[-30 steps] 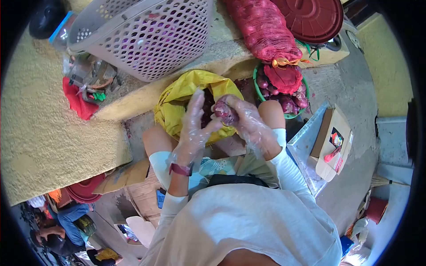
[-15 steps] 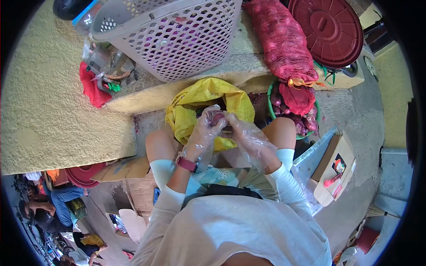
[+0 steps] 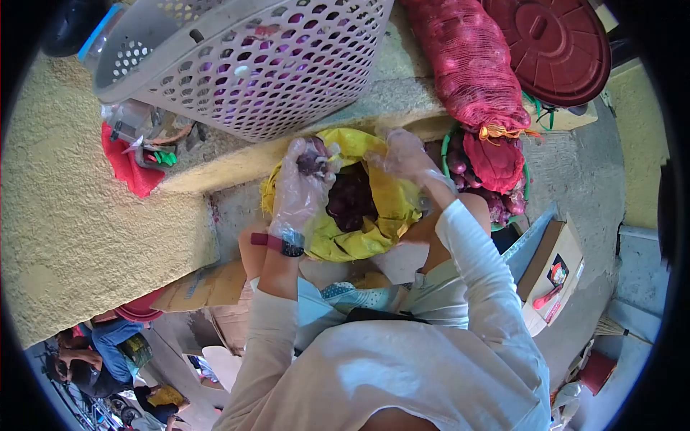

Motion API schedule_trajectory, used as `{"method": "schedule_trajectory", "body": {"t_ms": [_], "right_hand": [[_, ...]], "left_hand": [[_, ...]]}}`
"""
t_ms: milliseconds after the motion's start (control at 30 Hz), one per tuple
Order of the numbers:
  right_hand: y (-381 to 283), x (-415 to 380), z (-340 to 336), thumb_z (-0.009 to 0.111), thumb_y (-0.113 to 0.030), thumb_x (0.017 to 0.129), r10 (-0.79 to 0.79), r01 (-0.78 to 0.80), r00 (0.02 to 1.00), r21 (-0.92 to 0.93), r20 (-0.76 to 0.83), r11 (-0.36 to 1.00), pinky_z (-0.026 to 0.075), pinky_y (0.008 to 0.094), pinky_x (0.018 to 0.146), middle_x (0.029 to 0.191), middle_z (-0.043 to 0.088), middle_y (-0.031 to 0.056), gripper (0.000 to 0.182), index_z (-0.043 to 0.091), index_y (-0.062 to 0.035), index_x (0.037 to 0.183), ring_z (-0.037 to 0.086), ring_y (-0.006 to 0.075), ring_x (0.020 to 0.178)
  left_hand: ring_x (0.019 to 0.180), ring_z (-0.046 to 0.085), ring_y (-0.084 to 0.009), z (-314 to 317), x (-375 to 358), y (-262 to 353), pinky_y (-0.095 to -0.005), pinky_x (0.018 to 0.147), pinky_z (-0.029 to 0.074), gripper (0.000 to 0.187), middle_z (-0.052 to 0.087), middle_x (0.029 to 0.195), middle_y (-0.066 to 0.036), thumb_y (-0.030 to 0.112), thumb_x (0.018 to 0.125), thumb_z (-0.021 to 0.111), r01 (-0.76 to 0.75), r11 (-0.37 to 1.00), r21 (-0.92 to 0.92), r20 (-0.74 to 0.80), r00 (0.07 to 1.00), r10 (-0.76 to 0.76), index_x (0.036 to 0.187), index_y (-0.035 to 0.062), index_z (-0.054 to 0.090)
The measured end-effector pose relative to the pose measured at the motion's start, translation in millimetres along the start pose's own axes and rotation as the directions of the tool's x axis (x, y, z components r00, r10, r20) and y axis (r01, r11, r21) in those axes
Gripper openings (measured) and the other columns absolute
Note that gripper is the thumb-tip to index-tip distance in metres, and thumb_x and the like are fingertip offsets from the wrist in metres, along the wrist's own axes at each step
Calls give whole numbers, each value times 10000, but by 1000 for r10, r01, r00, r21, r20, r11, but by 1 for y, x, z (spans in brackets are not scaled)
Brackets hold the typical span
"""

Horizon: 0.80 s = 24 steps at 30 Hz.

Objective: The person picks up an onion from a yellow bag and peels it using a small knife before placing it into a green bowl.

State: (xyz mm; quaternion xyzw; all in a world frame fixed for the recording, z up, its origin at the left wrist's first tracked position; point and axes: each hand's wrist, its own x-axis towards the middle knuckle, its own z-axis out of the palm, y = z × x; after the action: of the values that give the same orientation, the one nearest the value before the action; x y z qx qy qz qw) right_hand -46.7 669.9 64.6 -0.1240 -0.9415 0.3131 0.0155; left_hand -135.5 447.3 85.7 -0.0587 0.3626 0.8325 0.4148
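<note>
My left hand (image 3: 298, 187), in a clear plastic glove, is closed around a dark red onion (image 3: 314, 162) above the left rim of a yellow sack (image 3: 341, 248). Several dark red onions (image 3: 352, 201) show inside the sack's mouth. My right hand (image 3: 408, 154), gloved the same way, has its fingers bent onto the far right rim of the sack and appears to pinch it. The sack stands between my knees. Close by on the right is a green-rimmed basin (image 3: 445, 154) of red onions, partly under a red mesh bag (image 3: 478, 68) full of onions.
A grey perforated basket (image 3: 287, 79) with purple contents stands on the concrete ledge ahead. A dark red lid (image 3: 550, 47) is at the far right. A cardboard box (image 3: 553, 266) with a red-handled tool (image 3: 548, 296) lies right. Other people (image 3: 90, 366) sit at lower left.
My hands have parted from over the sack. The left moved left and forward with the onion; the right moved forward and right to the rim. The sack's mouth now shows its onions.
</note>
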Motion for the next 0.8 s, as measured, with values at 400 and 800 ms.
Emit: {"method": "schedule_trajectory", "body": {"t_ms": [400,800], "right_hand": [[52,13,59,784,-332,777,259,-231,949,-162,181,959,539,473,855,1043,705,257,400,721,-6,999,676,421,1010],[76,16,87,715,-332,864,264,-246,961,-182,78,952,569,467,869,1018,736,215,315,757,-67,1029,711,403,966]], "left_hand": [[893,616,-234,-14,12,0,-311,707,553,419,660,1037,-145,402,934,702,49,964,-261,38,998,-41,1070,9,649],[985,636,-261,-11,9,9,-340,787,554,269,677,995,-111,288,983,707,15,945,-327,51,999,2,1029,28,655]]}}
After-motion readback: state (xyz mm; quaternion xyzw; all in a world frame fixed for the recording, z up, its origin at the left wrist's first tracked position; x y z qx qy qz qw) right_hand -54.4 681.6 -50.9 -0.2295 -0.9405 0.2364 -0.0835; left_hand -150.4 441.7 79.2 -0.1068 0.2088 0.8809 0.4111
